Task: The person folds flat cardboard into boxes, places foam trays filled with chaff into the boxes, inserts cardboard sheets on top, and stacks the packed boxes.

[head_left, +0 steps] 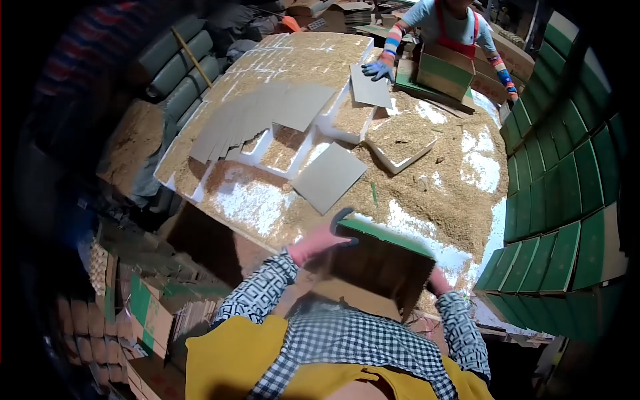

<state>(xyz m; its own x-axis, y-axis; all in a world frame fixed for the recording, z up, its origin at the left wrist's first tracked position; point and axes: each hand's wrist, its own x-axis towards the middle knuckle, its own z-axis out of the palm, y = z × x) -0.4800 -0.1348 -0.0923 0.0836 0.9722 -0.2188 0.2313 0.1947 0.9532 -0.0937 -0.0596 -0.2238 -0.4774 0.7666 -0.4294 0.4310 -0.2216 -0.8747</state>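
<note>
An open cardboard box [380, 263] with a green upper edge is tilted in front of my body, its brown inside showing. My left hand [323, 241], in a pink glove with dark fingertips, is at the box's left side, thumb and fingers apart around its corner. At the right side, my right hand [439, 281] is against the box, its fingers mostly hidden behind the wall. Just beyond the box, a grey card sheet [330, 177] lies on the husk-covered table [460, 193]. Farther left, several grey sheets [267, 117] are fanned out over white-walled compartments.
Across the table a co-worker in striped sleeves has one gloved hand on a grey sheet [371, 87], beside another green and brown box [445, 70]. Stacked green boxes [557, 180] form a wall at right. Flattened cardboard [150, 313] stands at lower left.
</note>
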